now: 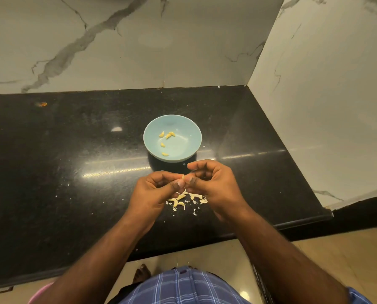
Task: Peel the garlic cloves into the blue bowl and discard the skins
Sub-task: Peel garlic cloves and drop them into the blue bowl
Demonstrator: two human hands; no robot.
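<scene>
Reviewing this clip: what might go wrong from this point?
The clove pinched between both hands sits short of the blue bowl, so it may drop onto the counter. Loose skins lie mixed with unpeeled cloves, so a clove might be discarded with them.

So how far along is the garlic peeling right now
Partly done. Five peeled cloves lie in the blue bowl. In hand: the left hand and right hand together pinch one clove above the counter. Left: a few cloves sit under the hands among loose skins, and those skins are not yet discarded.
</scene>
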